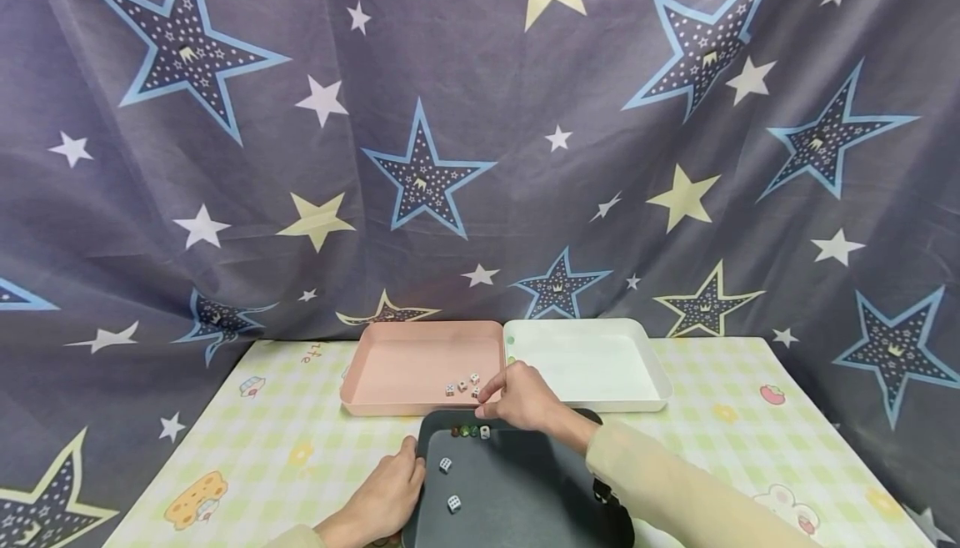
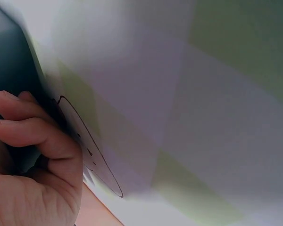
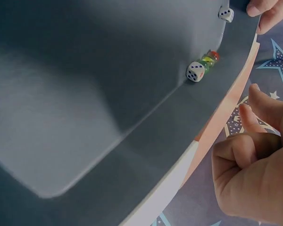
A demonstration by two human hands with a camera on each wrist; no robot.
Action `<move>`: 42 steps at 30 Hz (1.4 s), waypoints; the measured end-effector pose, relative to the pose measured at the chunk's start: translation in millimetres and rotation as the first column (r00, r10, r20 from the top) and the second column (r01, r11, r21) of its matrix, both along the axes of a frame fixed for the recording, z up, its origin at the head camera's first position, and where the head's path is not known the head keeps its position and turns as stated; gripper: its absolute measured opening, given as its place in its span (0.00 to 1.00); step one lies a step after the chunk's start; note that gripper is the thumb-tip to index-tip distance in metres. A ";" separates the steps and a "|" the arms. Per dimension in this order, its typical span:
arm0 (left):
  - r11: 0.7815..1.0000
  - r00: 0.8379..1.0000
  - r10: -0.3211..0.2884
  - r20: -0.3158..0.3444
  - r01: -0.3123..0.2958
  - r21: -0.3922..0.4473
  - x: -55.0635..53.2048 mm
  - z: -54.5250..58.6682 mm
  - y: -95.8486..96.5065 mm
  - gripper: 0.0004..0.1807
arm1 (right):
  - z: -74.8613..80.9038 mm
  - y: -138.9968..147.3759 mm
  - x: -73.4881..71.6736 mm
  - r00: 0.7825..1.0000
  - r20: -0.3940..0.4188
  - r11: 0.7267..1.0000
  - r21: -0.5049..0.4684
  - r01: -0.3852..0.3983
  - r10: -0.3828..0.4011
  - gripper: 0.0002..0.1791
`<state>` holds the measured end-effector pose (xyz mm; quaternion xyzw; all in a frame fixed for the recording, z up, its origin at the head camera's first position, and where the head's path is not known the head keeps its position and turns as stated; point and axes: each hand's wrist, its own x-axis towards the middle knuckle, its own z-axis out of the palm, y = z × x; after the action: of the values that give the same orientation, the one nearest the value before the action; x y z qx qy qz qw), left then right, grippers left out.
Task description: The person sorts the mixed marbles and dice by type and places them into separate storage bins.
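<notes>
My left hand (image 1: 382, 494) grips the left rim of a dark grey tray (image 1: 517, 481), its fingers curled at the edge in the left wrist view. Inside that tray lie a white die (image 1: 446, 465), another nearer die (image 1: 453, 504), and a third die (image 3: 195, 72) beside a short row of red and green glassy beads (image 3: 208, 60) along the far wall. My right hand (image 1: 521, 398) reaches over the far rim to the pink tray (image 1: 390, 364), fingertips right at a die (image 1: 476, 393) there. The right wrist view shows its thumb and fingertips apart, with nothing visible between them.
Several white dice (image 1: 462, 385) sit in the pink tray's near right corner. A white tray (image 1: 645, 364) adjoins it on the right, with small green pieces (image 1: 511, 339) along its left side. The trays stand on a checked tablecloth (image 1: 277, 439), before a star-patterned curtain (image 1: 510, 198).
</notes>
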<state>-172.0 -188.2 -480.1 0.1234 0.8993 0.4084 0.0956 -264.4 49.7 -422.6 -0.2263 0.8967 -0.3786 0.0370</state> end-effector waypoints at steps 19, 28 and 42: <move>1.000 0.999 0.015 -0.031 -0.016 -0.027 -0.3 -0.2 -1.0 0.10 | -10.2 9.1 13.5 0.998 -0.006 0.997 0.031 -0.066 0.066 0.07; 0.999 0.999 0.026 -0.031 -0.027 -0.029 1.9 0.3 -0.5 0.10 | -17.3 8.8 15.5 0.998 0.019 0.997 0.047 -0.068 0.067 0.07; 0.999 0.999 0.023 -0.031 -0.024 -0.026 0.6 -0.5 0.6 0.10 | -23.1 9.1 15.2 0.997 -0.001 0.994 0.076 -0.082 0.083 0.10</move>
<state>-171.4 -187.6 -480.7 0.1179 0.9075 0.3955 0.0786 -249.2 58.8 -445.7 -0.2625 0.9003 -0.3420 0.0593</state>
